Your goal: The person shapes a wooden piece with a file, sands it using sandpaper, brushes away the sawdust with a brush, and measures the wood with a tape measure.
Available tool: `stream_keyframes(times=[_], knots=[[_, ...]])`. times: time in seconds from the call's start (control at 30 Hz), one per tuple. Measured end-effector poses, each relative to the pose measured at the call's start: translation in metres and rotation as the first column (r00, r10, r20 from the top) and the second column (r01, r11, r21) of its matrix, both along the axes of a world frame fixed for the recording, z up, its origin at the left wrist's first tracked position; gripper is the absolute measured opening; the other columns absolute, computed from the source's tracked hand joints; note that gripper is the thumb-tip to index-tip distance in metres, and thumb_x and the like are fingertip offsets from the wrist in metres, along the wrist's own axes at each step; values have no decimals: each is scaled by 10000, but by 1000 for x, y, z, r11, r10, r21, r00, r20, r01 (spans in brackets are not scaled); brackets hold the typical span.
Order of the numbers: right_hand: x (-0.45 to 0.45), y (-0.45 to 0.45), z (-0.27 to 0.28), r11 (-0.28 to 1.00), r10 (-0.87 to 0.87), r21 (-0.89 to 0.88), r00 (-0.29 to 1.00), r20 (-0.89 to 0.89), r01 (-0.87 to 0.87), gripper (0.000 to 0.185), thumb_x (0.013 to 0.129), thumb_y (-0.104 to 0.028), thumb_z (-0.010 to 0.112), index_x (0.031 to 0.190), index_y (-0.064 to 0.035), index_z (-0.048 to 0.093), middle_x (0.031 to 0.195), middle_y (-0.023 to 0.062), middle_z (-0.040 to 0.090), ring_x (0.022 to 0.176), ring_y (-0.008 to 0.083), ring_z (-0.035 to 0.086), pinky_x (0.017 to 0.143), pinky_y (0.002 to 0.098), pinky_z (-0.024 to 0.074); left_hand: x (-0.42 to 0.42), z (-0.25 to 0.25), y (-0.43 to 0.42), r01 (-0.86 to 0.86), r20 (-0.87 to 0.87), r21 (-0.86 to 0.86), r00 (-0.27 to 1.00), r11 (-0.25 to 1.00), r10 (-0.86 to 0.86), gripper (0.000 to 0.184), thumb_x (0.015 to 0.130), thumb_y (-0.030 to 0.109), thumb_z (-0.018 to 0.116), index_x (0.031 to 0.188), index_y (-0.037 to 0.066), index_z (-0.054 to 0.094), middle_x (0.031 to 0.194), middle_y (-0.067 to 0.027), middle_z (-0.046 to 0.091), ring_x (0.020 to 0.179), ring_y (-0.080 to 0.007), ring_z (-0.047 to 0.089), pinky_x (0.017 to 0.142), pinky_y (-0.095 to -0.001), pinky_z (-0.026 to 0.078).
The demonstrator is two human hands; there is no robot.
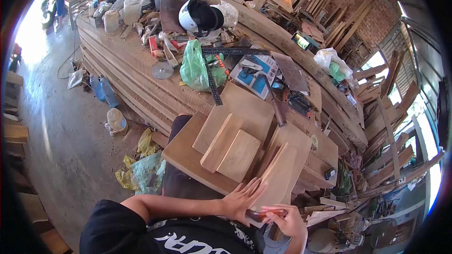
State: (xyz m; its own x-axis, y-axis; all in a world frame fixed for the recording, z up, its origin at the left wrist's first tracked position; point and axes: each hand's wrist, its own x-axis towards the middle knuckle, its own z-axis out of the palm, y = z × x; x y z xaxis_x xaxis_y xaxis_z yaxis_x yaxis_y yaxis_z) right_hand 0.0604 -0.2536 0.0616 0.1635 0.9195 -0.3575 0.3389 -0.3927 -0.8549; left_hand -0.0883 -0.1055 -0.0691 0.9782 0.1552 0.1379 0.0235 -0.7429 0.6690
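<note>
My left hand (242, 201) lies with its fingers stretched out against the near part of a long pale wooden board (278, 174). Close beside it, my right hand (288, 222) is closed around a short tool with a glossy reddish-brown handle (256, 215); its working end is hidden, so its exact kind does not show. Beyond my left hand, a small wooden block (239, 155) and a narrow wooden strip (222, 142) rest on larger flat boards (188, 148). A hammer (278, 108) lies past them, its wooden handle pointing towards me.
A black carpenter's square (213, 82), a green plastic bag (194, 66), a saw disc (162, 70) and a white helmet (188, 16) lie on the stacked planks (117, 82). Blue bottles (103, 90) are on the floor at left. A person (60, 0) stands far left.
</note>
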Motion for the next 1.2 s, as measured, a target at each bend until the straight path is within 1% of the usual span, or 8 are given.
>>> stream_keyframes(times=[0.17,0.23,0.47,0.63,0.73,0.8,0.97,1.2], knots=[[39,14,-7,996,-79,-43,978,-194,72,319,1008,-141,668,1238,80,676,1060,180,755,842,225,757,747,327,628,0,-15,-4,10,53,-15,999,1000,-9,1491,594,419,944,1636,77,-66,1662,-326,23,1556,-474,88,1246,-558,196],[59,35,-1,995,-98,-12,995,-7,98,327,1019,-162,655,1228,89,672,1028,176,755,799,229,760,701,318,628,2,-25,-5,12,94,-42,996,999,-8,1489,595,407,948,1632,62,-63,1656,-334,36,1553,-477,97,1249,-554,193],[88,58,-16,802,-427,534,882,199,267,310,1048,-208,610,1181,62,683,1028,148,733,759,190,737,680,298,612,2,-27,-6,0,105,-55,994,999,6,1494,599,394,956,1615,6,-69,1651,-344,53,1552,-466,114,1263,-515,181],[32,20,-21,806,-286,519,579,764,-286,214,1006,-105,655,1120,66,716,1063,169,752,766,226,754,704,332,617,4,-36,-6,-10,147,-75,989,997,21,1485,602,430,939,1596,-62,-49,1640,-352,96,1541,-454,170,1260,-485,206],[-17,-7,3,940,-109,312,745,658,-138,203,1004,-71,631,1139,54,718,1055,130,756,899,167,737,783,270,591,1,-36,-8,-25,164,-84,986,996,39,1464,616,445,922,1588,-84,-36,1634,-355,117,1534,-456,191,1254,-486,219],[-25,-24,1,982,-160,147,936,315,118,206,1003,-60,630,1141,68,713,1048,143,761,883,179,745,782,278,596,0,-31,-7,-17,125,-46,992,999,23,1447,626,447,912,1586,-90,-29,1633,-353,130,1531,-459,196,1251,-487,225],[11,-36,-19,970,-226,55,964,-139,236,215,994,-105,673,1103,73,722,996,171,767,802,218,758,714,324,618,3,-37,-5,-23,128,-71,991,997,32,1453,640,480,904,1586,-81,-45,1646,-332,106,1541,-451,168,1259,-480,212],[72,25,-16,888,-363,414,858,363,200,206,1004,-144,656,1006,57,701,899,129,747,737,216,754,668,306,577,1,-29,-2,16,105,-67,994,998,-9,1446,663,501,896,1588,-77,-53,1651,-326,85,1544,-445,154,1265,-463,204]])
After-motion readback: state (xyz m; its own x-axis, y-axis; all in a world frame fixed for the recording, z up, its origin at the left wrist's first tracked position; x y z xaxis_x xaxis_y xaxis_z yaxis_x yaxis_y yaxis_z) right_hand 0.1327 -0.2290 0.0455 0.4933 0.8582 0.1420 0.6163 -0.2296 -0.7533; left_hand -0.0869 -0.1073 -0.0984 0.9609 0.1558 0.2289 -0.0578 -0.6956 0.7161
